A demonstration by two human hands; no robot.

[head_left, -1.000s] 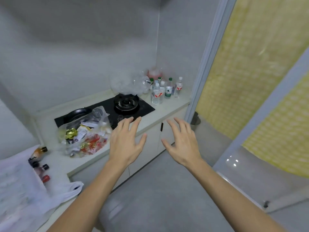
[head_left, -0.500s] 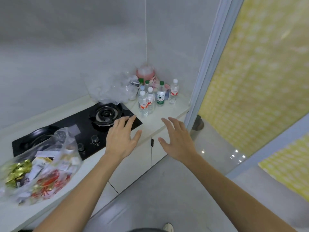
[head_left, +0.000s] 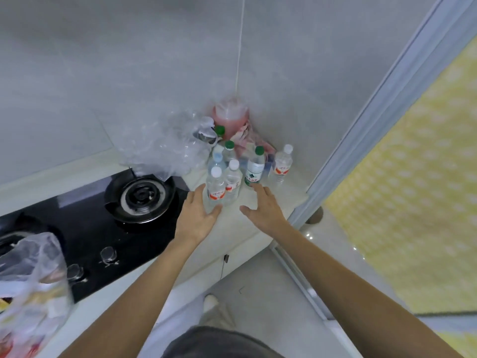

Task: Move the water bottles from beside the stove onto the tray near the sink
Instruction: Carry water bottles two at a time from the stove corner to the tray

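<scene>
- Clear plastic: a bag [head_left: 31,275] with red and yellow packets inside lies at the far left, over the left end of the stove [head_left: 98,233].
- The stove is black glass, set into the pale bench [head_left: 232,228]; we see one round burner [head_left: 140,197] and two knobs near the front edge.
- A second, crumpled clear bag [head_left: 167,148] sits behind the burner against the wall.
- Our left hand [head_left: 197,218]: fingers straight and spread, thumb out. The grip is released; the nearest bottle [head_left: 216,188] stands between thumb and fingers. We cannot tell whether skin touches it.
- The water bottles stand upright in a tight cluster on the bench, right of the stove, in the wall corner. Nearest bottle has a white cap and red label; a like bottle [head_left: 233,182] stands just beside it.
- A green-capped bottle [head_left: 255,169] with a green label stands right of those.
- Our right hand [head_left: 263,210]: grip released, fingers extended toward the base of the green-capped bottle, fingertips near it; contact not resolved.
- A white-capped bottle [head_left: 282,165] stands slightly apart at the cluster's right.
- A pink container [head_left: 231,117] wrapped in clear film stands behind the cluster in the corner.
</scene>
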